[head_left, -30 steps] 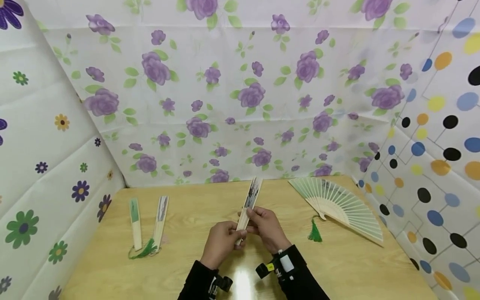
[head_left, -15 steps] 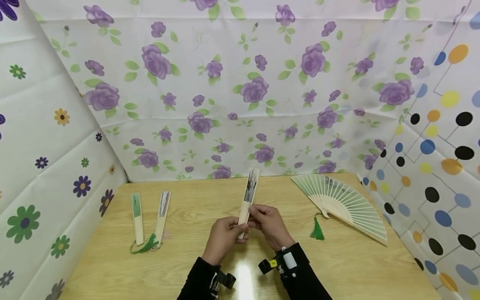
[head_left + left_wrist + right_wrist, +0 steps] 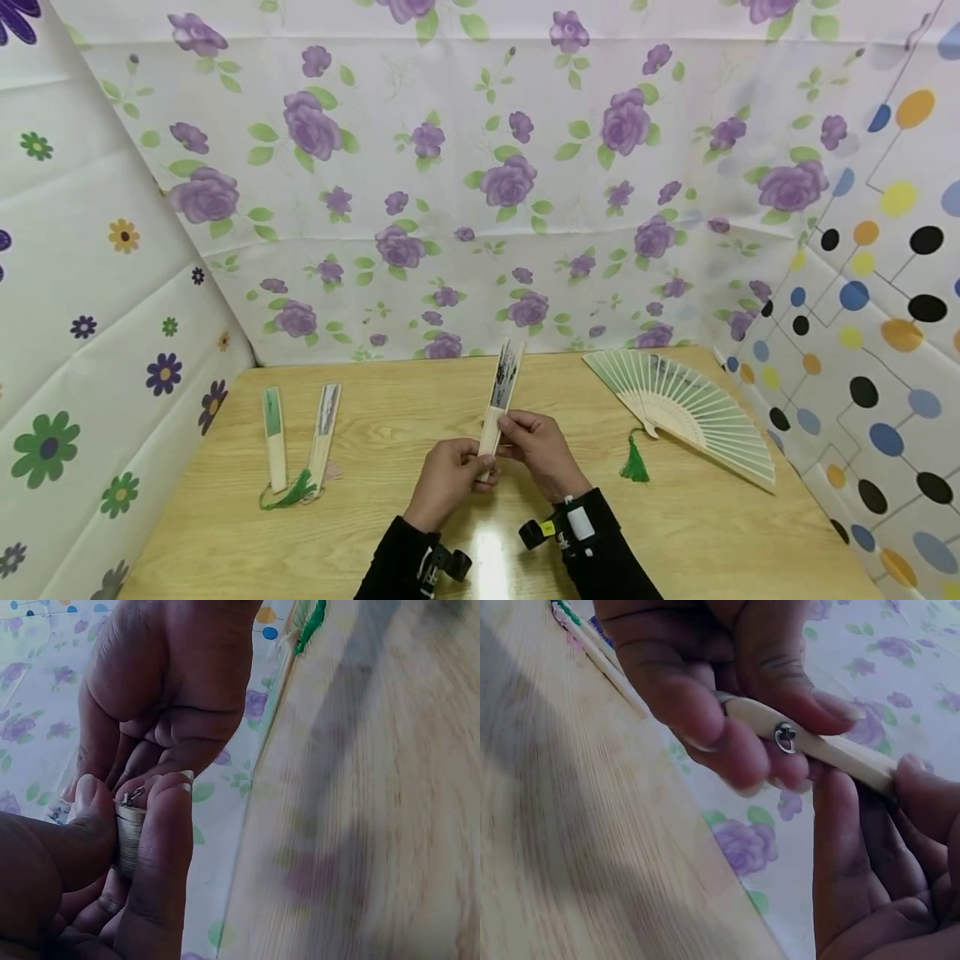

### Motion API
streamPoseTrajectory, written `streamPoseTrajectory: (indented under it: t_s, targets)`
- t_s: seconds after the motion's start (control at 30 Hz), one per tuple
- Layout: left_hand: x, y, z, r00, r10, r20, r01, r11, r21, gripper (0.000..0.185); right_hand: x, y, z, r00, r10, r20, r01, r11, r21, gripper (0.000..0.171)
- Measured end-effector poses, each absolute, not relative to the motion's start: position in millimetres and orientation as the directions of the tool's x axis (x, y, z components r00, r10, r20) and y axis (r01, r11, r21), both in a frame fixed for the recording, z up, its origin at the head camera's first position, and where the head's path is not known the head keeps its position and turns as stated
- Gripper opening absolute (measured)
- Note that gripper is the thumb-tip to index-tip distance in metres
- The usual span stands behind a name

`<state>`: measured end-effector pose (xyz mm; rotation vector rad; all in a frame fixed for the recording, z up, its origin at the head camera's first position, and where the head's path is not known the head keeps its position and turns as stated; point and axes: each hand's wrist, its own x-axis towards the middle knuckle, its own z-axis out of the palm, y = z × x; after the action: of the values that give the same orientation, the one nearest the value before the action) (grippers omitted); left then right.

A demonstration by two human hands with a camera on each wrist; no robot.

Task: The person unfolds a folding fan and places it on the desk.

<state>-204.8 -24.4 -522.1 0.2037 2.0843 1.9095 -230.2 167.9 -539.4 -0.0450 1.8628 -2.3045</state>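
Both hands hold one folded bamboo fan upright above the middle of the wooden table. My left hand pinches its lower end between thumb and forefinger; the left wrist view shows the stacked ribs and metal rivet there. My right hand grips the ribs just above, fingers curled round the slat near the rivet. The fan's dark printed top points toward the back wall.
An opened fan with a green tassel lies at the right rear. Two folded fans with a green tassel lie on the left. Flower-print sheets wall the table on the left and back, a dotted sheet on the right.
The folded fan and both hands have risen a little and stay near the same spot. The grip on the fan's lower end is unchanged.
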Motion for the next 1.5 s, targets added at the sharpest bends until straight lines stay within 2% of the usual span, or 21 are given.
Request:
streamPoseTrajectory:
  t_s: [0.13, 0.37, 0.5, 0.93, 1.13, 1.33, 1.5]
  targets:
    - [-204, -23, -522, -0.944, 0.306, -0.121, -0.106, 0.067, 0.992, 0.022, -228, 164, -539, -0.995, -0.069, -0.075, 0.088, -0.198, -0.976, 0.032]
    - [-206, -21, -529, -0.957, 0.273, -0.098, -0.091, 0.039, 0.995, 0.017, -225, 152, -544, -0.980, 0.107, -0.165, 0.127, -0.301, -0.945, 0.025]
    - [-208, -19, -534, -0.962, 0.258, -0.088, -0.081, 0.040, 0.996, 0.016, -225, 151, -547, -0.978, 0.120, -0.169, 0.121, -0.331, -0.936, 0.023]
    - [-205, -13, -529, -0.950, 0.293, -0.104, -0.117, -0.028, 0.993, 0.031, -220, 148, -535, -0.982, 0.177, -0.066, 0.016, -0.270, -0.963, 0.027]
    - [-207, -13, -527, -0.949, 0.278, -0.148, -0.176, -0.079, 0.981, 0.024, -220, 147, -531, -0.983, 0.167, -0.074, 0.025, -0.281, -0.959, 0.022]
    - [-208, -11, -530, -0.957, 0.227, -0.183, -0.220, -0.148, 0.964, 0.022, -220, 144, -531, -0.985, 0.151, -0.080, 0.032, -0.296, -0.955, 0.026]
    - [-207, -10, -531, -0.967, 0.174, -0.186, -0.221, -0.211, 0.952, 0.022, -220, 140, -537, -0.975, 0.201, -0.092, 0.021, -0.329, -0.944, 0.027]
